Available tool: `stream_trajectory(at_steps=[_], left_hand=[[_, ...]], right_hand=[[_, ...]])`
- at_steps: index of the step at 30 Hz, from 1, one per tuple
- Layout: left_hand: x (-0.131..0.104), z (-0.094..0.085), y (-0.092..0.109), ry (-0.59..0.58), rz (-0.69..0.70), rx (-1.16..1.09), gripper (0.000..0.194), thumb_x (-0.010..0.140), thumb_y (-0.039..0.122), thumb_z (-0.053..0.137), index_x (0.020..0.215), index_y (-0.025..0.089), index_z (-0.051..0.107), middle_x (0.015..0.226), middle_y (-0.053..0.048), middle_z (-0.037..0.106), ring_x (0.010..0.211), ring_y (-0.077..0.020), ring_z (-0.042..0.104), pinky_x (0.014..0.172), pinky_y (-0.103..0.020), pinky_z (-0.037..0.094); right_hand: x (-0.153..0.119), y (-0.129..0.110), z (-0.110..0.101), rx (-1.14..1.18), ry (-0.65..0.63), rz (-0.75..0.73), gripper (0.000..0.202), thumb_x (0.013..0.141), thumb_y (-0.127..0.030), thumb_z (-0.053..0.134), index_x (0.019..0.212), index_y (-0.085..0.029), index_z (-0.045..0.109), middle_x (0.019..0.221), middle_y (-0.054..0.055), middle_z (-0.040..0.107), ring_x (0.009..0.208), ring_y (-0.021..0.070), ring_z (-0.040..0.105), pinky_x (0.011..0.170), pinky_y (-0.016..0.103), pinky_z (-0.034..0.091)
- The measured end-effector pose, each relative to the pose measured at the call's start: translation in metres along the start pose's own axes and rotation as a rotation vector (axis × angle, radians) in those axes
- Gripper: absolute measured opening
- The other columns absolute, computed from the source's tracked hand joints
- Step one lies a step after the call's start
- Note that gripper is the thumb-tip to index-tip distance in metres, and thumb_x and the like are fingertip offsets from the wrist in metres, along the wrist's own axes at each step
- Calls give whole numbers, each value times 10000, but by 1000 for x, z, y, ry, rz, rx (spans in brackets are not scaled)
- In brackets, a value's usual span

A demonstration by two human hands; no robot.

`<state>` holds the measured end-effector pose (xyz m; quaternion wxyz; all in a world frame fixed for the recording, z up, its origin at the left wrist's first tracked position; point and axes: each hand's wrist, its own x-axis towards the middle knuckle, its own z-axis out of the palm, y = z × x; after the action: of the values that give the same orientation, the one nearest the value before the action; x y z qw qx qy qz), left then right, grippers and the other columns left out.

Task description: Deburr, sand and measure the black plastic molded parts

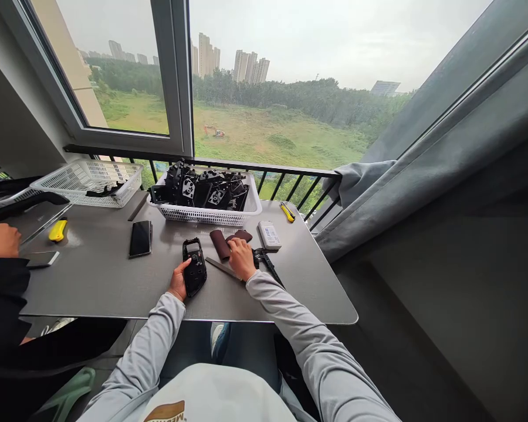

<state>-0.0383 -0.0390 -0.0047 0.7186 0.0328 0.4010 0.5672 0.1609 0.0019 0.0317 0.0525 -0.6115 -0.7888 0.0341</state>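
My left hand grips a black plastic housing by its left edge, just above the table near its front. The housing has an open window at its upper end. Over to the right, the fingers of my right hand are bent down onto a dark brown piece of sandpaper; my fingertips partly hide the contact. Another curled brown sandpaper piece lies just left of it. Between my hands a flat metal file lies slanted, its right end beneath my right hand. Black calipers rest beside my right wrist.
A white basket of black plastic parts stands at the back, another white basket further left. A phone, white box, yellow cutter and second yellow cutter lie around. A co-worker's hand is at left.
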Motion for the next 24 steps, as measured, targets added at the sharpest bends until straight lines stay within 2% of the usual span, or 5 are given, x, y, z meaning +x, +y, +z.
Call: stream_trajectory(at_steps=[3,6,14,20,24], left_hand=[[-2,2,1,17,-7,-5,146,822,149,553,893,117,676,659,-60,701,709,-224,726,727,-361,594],[-2,4,1,6,-16,-8,170,832,146,537,918,110,680,659,-64,704,723,-229,728,737,-367,594],[0,6,1,-36,-68,-4,313,869,166,487,1123,94,655,778,-100,741,701,-225,728,708,-361,594],[1,6,1,-50,-79,4,343,844,175,531,1160,111,650,867,-121,746,705,-232,728,685,-364,593],[3,4,0,-45,-71,5,323,847,177,524,1132,109,659,850,-116,747,699,-231,727,679,-363,595]], right_hand=[[22,19,-11,-33,-47,43,477,899,-99,451,1374,-138,456,1473,163,408,1314,300,358,1015,431,326],[44,29,-16,-63,-137,14,526,901,-82,465,1415,-185,421,1498,134,399,1363,283,329,1066,470,302],[84,28,-10,-167,-352,-75,378,929,-339,605,1268,-179,557,1350,103,524,1210,280,525,1013,534,430],[84,30,-7,-161,-270,-74,385,932,-349,600,1273,-176,551,1346,106,525,1192,276,537,993,521,449],[75,38,-10,-97,-159,-58,342,928,-261,594,1252,-158,563,1346,117,532,1267,298,472,1079,564,318]])
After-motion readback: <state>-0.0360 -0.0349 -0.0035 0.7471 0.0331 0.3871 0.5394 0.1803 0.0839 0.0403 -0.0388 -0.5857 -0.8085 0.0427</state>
